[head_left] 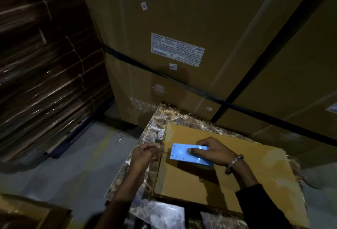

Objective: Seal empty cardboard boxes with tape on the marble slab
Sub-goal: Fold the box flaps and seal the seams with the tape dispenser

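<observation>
brown cardboard box (228, 170) lies closed on veined marble slab (155, 130).

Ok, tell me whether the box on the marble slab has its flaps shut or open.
Shut. The cardboard box on the marble slab shows one flat top; the right hand holds the blue tape dispenser on it.

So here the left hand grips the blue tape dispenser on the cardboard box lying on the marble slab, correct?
Not quite. The head view shows the right hand gripping the blue tape dispenser on the cardboard box lying on the marble slab; the left hand is at the box's left edge.
</observation>
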Motion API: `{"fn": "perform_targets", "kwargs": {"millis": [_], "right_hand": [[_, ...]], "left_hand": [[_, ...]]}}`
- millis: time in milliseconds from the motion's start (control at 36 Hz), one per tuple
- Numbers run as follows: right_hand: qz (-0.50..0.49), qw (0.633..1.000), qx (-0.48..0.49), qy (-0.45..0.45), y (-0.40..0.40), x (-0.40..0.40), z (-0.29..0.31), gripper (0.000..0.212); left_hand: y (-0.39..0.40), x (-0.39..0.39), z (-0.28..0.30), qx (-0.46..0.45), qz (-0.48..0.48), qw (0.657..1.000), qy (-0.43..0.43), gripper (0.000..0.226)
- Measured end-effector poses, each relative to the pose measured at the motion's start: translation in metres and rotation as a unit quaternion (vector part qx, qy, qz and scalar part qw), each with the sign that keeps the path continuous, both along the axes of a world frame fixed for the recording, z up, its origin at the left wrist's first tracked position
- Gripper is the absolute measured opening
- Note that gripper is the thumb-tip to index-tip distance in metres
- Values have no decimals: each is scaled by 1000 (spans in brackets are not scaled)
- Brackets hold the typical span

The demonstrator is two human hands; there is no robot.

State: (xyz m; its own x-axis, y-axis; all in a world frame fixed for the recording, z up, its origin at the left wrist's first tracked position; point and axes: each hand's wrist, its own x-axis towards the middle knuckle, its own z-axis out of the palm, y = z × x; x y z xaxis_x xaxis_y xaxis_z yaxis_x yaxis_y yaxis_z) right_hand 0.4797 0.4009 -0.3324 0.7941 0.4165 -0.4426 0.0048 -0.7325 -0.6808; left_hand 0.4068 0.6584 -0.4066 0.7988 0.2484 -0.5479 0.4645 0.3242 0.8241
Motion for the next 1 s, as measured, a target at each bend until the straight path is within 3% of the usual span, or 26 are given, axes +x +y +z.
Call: {"fn": "perform_targets", "kwargs": {"millis": [222,472,583,639,750,806,889,1000], "right_hand": [[-19,998,-54,-23,6,3,-20,41],[-21,996,-61,-65,12,0,-38,49],[-17,995,-67,-67,12,0,-42,49],[-19,995,-67,-68,12,-1,-42,48],[-15,995,-71,-70,12,-2,-42,48],[-14,995,-69,-72,11,-3,-41,51],[-12,995,-65,-77,11,-3,-41,60],[4,993,-66,-102,9,-3,-41,65]], "left_hand": [[-6,5,-3,47,6,999,3,8],[-18,6,-55,113,26,991,68,3],[-1,11,-124,118,10,985,126,39],[2,0,-107,118,-2,985,124,48],[0,-15,-57,166,42,983,65,7],[-1,-13,-48,208,56,976,20,12],[-15,-13,-28,259,-5,965,-47,25],[-49,-8,-23,275,-98,956,-24,38]]}}
